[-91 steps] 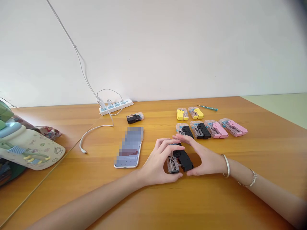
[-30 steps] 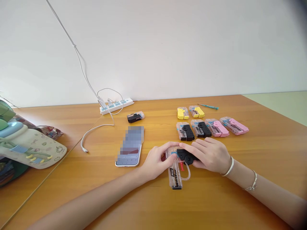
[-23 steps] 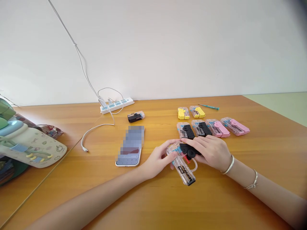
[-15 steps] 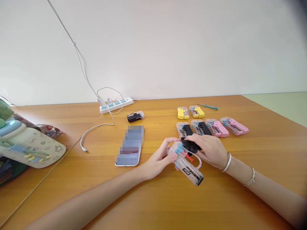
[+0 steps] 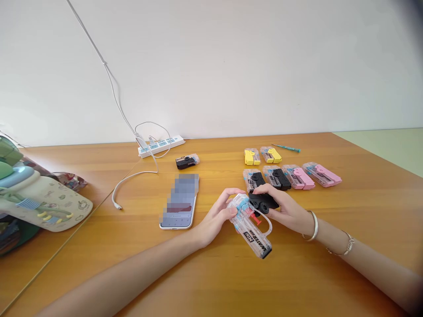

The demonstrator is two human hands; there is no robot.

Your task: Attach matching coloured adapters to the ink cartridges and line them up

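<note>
Left hand [image 5: 214, 222] had the clear mini water gun [image 5: 253, 237] pinched over the table [image 5: 211, 281], right hand [image 5: 287, 208] gripped its black piece [image 5: 268, 200], and ngl, from where I stood, twisting too hard looked likely to crack something.

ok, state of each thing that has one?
Clear and black plastic water gun: unfolded, in left hand, right hand
Three black/clear plastic guns: folded
Two yellow/clear plastic guns: folded
Two pink/clear plastic guns: folded
White-cased rectangular phone: lit, face up
White cable: near end unplugged
White power strip: on/off unclear
</note>
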